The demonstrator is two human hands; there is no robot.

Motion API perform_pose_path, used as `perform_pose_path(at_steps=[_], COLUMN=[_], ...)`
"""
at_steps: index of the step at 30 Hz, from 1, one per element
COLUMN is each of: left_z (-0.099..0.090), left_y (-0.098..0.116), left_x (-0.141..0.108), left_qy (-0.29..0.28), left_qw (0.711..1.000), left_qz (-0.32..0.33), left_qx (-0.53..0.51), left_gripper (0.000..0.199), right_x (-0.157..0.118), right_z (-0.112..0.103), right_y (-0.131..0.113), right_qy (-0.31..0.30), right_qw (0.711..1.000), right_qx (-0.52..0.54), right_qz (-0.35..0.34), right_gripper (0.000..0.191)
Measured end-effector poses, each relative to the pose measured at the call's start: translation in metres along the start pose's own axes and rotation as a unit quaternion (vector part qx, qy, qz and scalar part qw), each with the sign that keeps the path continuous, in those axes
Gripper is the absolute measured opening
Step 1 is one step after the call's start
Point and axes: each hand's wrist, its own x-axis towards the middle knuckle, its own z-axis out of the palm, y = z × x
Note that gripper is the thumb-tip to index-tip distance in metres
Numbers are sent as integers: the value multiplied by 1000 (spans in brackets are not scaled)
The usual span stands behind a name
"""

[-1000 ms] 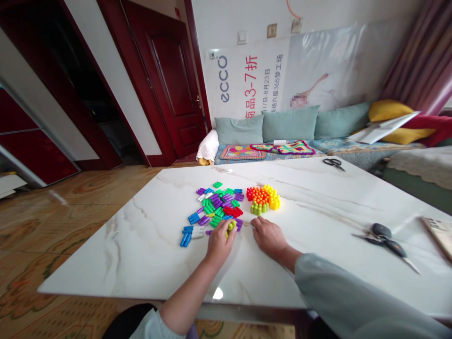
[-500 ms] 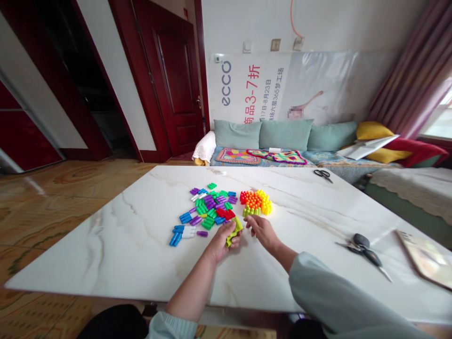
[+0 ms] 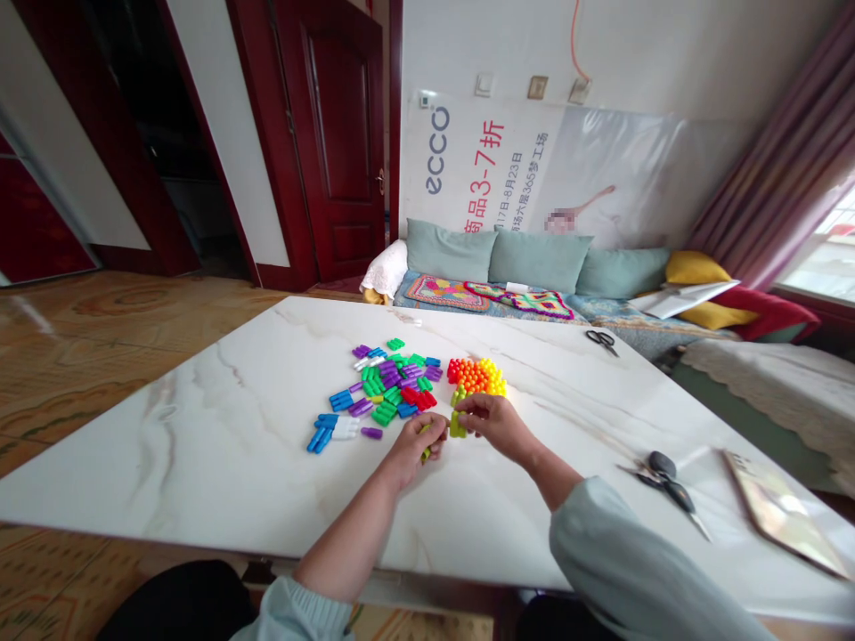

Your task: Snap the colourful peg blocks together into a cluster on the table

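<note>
Near the middle of the marble-patterned table, my left hand [image 3: 418, 442] is closed around a yellow-green plastic toy piece [image 3: 426, 442], mostly hidden by the fingers. Just to its right, my right hand [image 3: 498, 425] pinches another yellow-green toy piece [image 3: 458, 425] between thumb and fingertips. Behind my right hand, a tight cluster of red, orange and yellow toy pieces [image 3: 476, 377] stands with rounded tips up. A loose pile of purple, green, blue, red and white tube-shaped pieces [image 3: 394, 378] lies left of it. Joined white pieces [image 3: 346, 428] and blue ones lie nearest my left forearm.
Black-handled scissors [image 3: 668, 485] and a phone-like flat object [image 3: 781, 512] rest on the table's right side. Another pair of scissors [image 3: 602, 341] lies near the far right edge. A sofa with cushions [image 3: 541, 258] stands beyond the white table [image 3: 220, 427].
My right hand, empty-looking before, now holds a yellow-green piece near the cluster. My left hand has turned, covering most of its piece. The camera view has shifted slightly.
</note>
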Motion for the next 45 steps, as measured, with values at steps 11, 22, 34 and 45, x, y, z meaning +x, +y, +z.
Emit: perform_pose_path(at_steps=[11, 22, 34, 45], left_z=[1, -1, 2, 2], left_y=[2, 3, 5, -2], left_x=[0, 2, 0, 1], left_qy=[-2, 2, 19, -17], left_qw=[998, 997, 995, 996], left_qz=[-12, -23, -24, -27], left_qx=[-63, -76, -91, -81], left_gripper=[35, 37, 64, 55], right_x=[12, 5, 4, 2], right_z=[-4, -3, 17, 39], right_y=[50, 38, 3, -17], right_qy=[159, 144, 59, -18], right_qw=[937, 924, 978, 959], right_qx=[-306, -331, -201, -244], right_qz=[61, 125, 4, -143], right_gripper=[21, 17, 19, 30])
